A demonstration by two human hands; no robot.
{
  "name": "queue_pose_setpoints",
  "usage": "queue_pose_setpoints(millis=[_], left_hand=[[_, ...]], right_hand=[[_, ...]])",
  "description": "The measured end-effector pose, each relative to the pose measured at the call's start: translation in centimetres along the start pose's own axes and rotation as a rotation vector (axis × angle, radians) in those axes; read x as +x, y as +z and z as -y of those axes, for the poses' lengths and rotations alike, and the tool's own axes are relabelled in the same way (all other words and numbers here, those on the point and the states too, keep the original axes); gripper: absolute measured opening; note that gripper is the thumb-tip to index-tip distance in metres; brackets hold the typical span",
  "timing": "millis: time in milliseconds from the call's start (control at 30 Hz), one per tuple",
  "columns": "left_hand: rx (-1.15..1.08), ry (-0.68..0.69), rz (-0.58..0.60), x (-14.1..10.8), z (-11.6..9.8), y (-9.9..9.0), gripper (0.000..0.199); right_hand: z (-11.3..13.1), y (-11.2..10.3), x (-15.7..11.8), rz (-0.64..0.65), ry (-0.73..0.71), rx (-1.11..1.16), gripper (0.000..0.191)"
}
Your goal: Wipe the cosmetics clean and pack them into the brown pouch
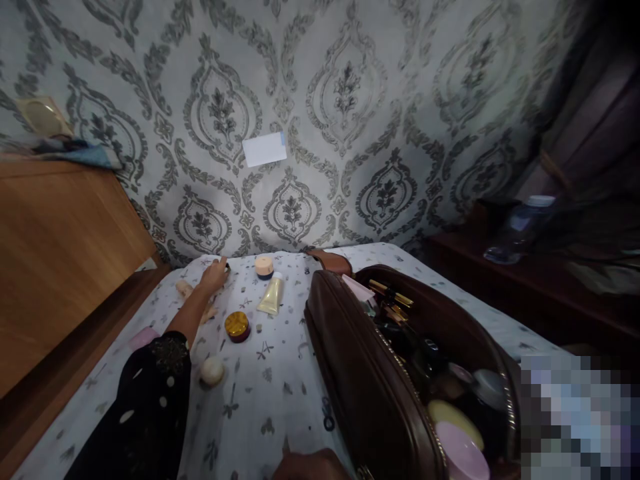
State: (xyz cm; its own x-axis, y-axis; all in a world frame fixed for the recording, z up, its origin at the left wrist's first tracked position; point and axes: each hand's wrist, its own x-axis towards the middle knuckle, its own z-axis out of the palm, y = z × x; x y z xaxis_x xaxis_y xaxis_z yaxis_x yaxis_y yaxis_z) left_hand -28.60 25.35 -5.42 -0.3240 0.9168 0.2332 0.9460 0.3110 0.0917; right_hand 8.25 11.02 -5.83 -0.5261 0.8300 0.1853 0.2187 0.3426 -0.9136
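Note:
My left hand [214,277] reaches out to the far side of the cloth, near the wall, its fingers closed around a small item that they mostly cover. A peach-lidded jar [264,267] and a pale gold squeeze tube [273,295] lie to its right. Nearer to me are a gold-lidded jar [237,327] and a round cream-coloured item [212,371]. Only part of my right hand [313,465] shows at the bottom edge, its fingers hidden, left of an open brown bag [360,373]. Cosmetics, including gold tubes [393,293] and a pink cup [460,450], fill the bag.
Beige items [184,288] and a pink item [144,337] lie around my left forearm. A wooden cabinet [65,253] borders the left side. On a dark shelf at right stands a clear bottle [520,230]. The patterned wall [320,220] closes the back.

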Motion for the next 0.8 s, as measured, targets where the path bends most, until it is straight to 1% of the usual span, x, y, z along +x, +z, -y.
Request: queue_pose_setpoints(millis=[67, 100, 133, 200, 267, 333, 367, 433, 500, 533, 600, 667, 733, 800], left_hand=[[-0.047, 0.024, -0.027, -1.5, 0.2, -0.4, 0.037], [-0.073, 0.040, -0.042, -2.3, 0.2, -0.7, 0.037], [-0.100, 0.057, -0.057, -3.2, 0.3, -1.0, 0.036], [-0.153, 0.087, -0.086, -5.3, 0.4, -2.0, 0.030], [-0.203, 0.104, -0.109, -7.7, 0.5, -3.3, 0.023], [-0.250, 0.120, -0.119, -10.6, 0.4, -4.9, 0.021], [-0.271, 0.131, -0.118, -12.2, 0.2, -5.8, 0.022], [-0.312, 0.158, -0.104, -15.9, -0.5, -7.4, 0.027], [-0.356, 0.203, -0.070, -19.8, -1.9, -8.4, 0.032], [-0.408, 0.251, -0.044, -21.8, -2.8, -8.6, 0.033], [-0.470, 0.334, 0.017, -25.4, -4.6, -8.4, 0.031], [-0.496, 0.468, 0.055, -28.2, -6.2, -7.7, 0.026], [-0.489, 0.584, 0.119, -30.1, -7.0, -6.8, 0.024], [-0.471, 0.638, 0.177, -31.1, -7.1, -6.1, 0.028]], right_hand=[[-0.4, 2.1, -3.9, 0.142, -0.013, 0.025, 0.016], [-0.6, 2.9, -5.4, 0.208, -0.016, 0.038, 0.008], [-0.9, 3.7, -6.6, 0.278, -0.016, 0.059, 0.005], [-1.3, 4.6, -7.9, 0.350, 0.061, 0.135, 0.012], [-1.4, 4.9, -8.2, 0.395, 0.159, 0.241, 0.018], [-1.1, 4.9, -8.1, 0.416, 0.206, 0.324, 0.024], [-0.9, 4.7, -8.0, 0.416, 0.202, 0.349, 0.027], [-0.6, 4.5, -7.8, 0.371, 0.156, 0.366, 0.030], [-0.6, 4.3, -7.8, 0.283, 0.096, 0.339, 0.037], [-0.6, 4.3, -7.9, 0.228, 0.063, 0.303, 0.041], [-1.0, 4.2, -8.0, 0.124, -0.015, 0.199, 0.049], [-1.4, 4.3, -8.0, 0.065, -0.100, 0.098, 0.052], [-1.8, 4.4, -8.0, 0.054, -0.176, 0.026, 0.052], [-2.1, 4.5, -8.0, 0.072, -0.224, -0.015, 0.050]])
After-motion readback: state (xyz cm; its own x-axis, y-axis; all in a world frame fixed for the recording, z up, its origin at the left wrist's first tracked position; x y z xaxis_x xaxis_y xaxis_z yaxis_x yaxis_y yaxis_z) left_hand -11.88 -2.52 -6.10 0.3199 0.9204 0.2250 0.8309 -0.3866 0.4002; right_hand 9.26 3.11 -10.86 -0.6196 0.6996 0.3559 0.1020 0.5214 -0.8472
